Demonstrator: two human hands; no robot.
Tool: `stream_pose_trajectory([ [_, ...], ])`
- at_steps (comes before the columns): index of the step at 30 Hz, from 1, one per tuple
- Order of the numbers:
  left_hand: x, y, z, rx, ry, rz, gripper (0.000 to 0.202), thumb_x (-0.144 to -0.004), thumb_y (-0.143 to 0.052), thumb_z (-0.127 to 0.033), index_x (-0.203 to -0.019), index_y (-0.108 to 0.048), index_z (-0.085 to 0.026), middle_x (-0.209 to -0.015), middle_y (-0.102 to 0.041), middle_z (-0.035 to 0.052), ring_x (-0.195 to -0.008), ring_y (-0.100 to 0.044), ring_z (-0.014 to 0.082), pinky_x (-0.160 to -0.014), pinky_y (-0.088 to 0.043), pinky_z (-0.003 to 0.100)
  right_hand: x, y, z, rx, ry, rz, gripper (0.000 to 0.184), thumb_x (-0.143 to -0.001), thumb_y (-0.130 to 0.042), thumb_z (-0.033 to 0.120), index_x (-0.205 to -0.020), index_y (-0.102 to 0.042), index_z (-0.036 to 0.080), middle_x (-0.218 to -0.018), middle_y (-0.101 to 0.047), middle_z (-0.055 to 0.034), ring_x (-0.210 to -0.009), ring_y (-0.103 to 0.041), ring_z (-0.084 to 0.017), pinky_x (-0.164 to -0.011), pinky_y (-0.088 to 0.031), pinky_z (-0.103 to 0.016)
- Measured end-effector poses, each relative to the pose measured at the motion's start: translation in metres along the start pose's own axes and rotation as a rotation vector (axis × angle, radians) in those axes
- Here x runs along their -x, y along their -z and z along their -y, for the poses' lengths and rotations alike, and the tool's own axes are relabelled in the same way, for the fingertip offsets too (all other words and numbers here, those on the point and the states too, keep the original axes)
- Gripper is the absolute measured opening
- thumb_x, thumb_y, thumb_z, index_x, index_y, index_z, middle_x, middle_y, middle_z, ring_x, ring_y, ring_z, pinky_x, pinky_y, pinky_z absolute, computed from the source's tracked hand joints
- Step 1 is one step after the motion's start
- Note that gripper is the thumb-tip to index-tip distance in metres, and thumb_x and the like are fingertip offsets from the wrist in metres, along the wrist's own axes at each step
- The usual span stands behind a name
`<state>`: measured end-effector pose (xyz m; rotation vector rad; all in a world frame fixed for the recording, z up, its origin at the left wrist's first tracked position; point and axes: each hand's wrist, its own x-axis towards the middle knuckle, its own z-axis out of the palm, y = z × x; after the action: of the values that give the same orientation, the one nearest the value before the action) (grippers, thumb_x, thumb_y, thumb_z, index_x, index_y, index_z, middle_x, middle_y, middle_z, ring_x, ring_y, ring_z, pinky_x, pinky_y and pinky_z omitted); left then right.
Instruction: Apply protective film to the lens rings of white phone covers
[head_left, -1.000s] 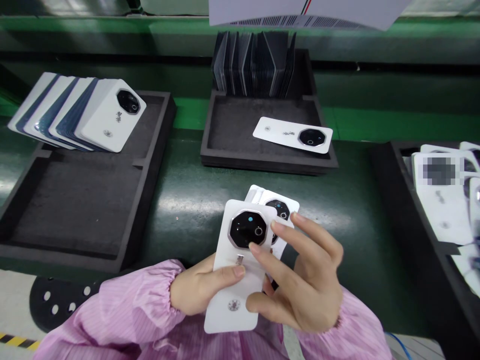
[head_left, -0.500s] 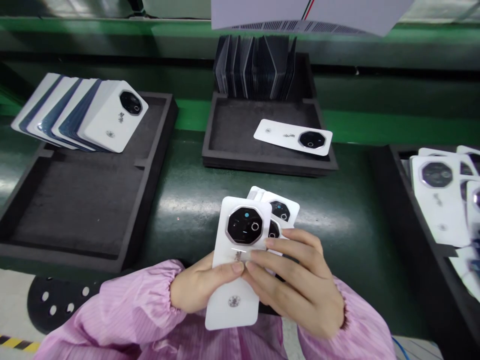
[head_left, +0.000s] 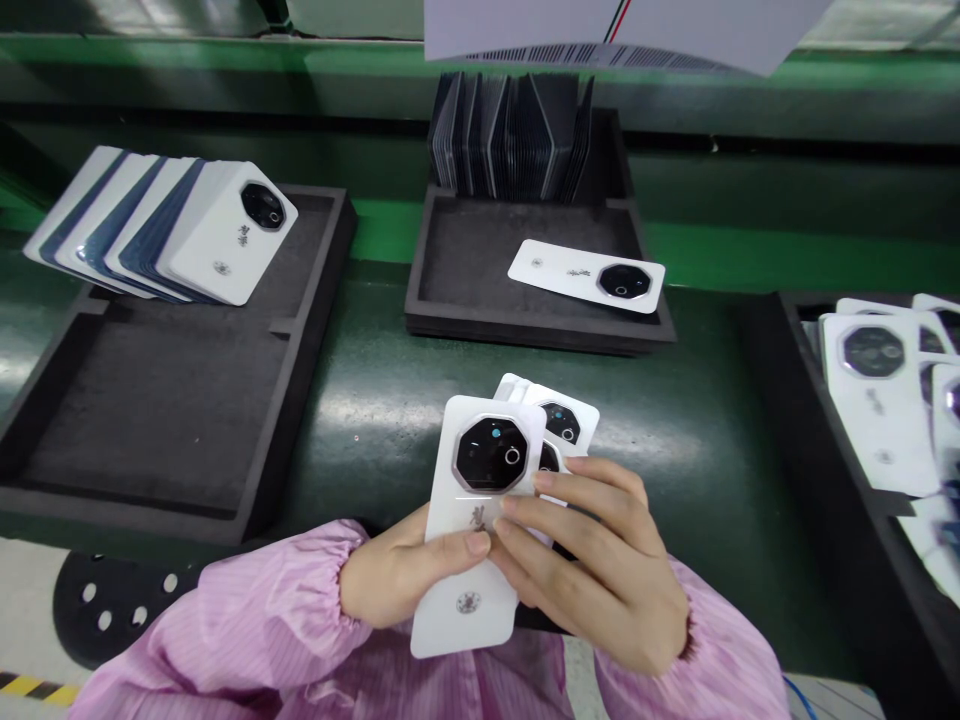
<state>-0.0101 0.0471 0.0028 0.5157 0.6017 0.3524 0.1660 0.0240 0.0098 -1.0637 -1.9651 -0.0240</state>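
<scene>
My left hand grips a white phone-back panel, with its thumb flat across the lower face. A black octagonal camera print fills the panel's upper part, above dark script and a round emblem. Behind this panel, fanned to the upper right, more white phone-back panels show their camera prints. My right hand is closed at the right edge of the panels, its fingertips against the front one. Its thumb is hidden, as are the left fingers beneath the panels.
A dark foam tray at left holds leaning white panels. In the middle tray, one white panel lies ahead of upright dark sheets. At right, a dark tray holds several panels. A white printed sheet hangs above.
The front panel has tilted and shifted very slightly to the right, with the left thumb moving a little down. Both hands keep nearly the same place.
</scene>
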Motion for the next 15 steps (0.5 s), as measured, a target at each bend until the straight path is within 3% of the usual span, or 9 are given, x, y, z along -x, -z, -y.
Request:
stream_pose_trajectory([
  [6, -0.0011, -0.0033, -0.0052, -0.108, -0.002, 0.008, 0.026, -0.079, -0.059, -0.039, -0.086, -0.06, -0.013, -0.074, -0.058, 0.0032, -0.064, -0.055, 0.0125, -0.056, -0.043, 0.022, -0.0037, 0.0002, 0.0011, 0.004, 0.008, -0.011, 0.007, -0.072, -0.071, 0.013, -0.078, -0.068, 0.014, -0.08, -0.071, -0.0019, -0.089, -0.059, -0.019, -0.084, -0.048, -0.039],
  [15, -0.0016, -0.0034, -0.0078, -0.208, -0.004, 0.05, 0.032, -0.079, -0.057, -0.043, -0.085, -0.061, -0.012, -0.077, -0.057, 0.005, -0.067, -0.054, 0.0139, -0.059, -0.042, 0.024, -0.0037, 0.0016, -0.0009, 0.031, 0.008, -0.007, 0.006, -0.074, -0.07, 0.016, -0.079, -0.068, 0.016, -0.08, -0.071, -0.0011, -0.087, -0.06, -0.018, -0.082, -0.05, -0.038],
])
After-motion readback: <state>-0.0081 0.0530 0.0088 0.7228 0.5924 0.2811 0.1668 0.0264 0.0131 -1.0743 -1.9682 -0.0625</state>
